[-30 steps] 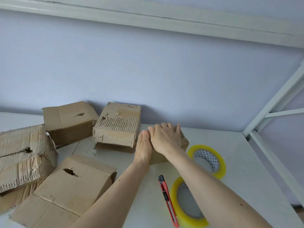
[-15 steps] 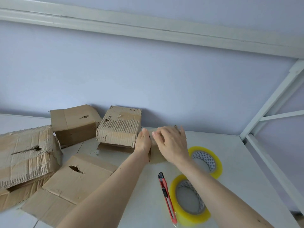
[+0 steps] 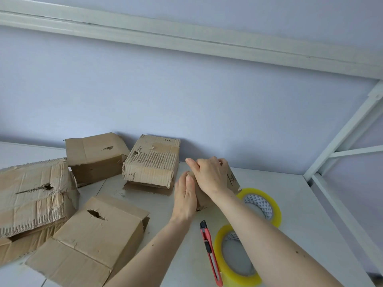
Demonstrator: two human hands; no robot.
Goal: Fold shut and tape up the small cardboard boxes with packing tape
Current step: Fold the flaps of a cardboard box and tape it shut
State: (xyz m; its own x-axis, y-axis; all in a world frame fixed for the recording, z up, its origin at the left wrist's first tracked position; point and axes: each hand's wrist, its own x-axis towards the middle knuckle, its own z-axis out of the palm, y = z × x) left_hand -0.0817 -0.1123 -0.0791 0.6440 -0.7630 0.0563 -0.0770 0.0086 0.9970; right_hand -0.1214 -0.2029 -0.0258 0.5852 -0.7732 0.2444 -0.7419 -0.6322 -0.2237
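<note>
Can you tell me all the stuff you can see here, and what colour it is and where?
small box: 1, brown, between both hands, near the wall
other cardboard boxes: 4, brown, torn, left side of table
tape rolls: 2, yellowish clear, right of the cutter and behind the right arm
box cutter: 1, red and black, lying between the arms
table: 1, white, under everything
metal frame: 1, white, right side
left hand: flat against the small box's left side
right hand: laid over its top

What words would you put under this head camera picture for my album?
Both hands, left hand and right hand, press a small cardboard box shut beside two tape rolls and a red knife.
</note>
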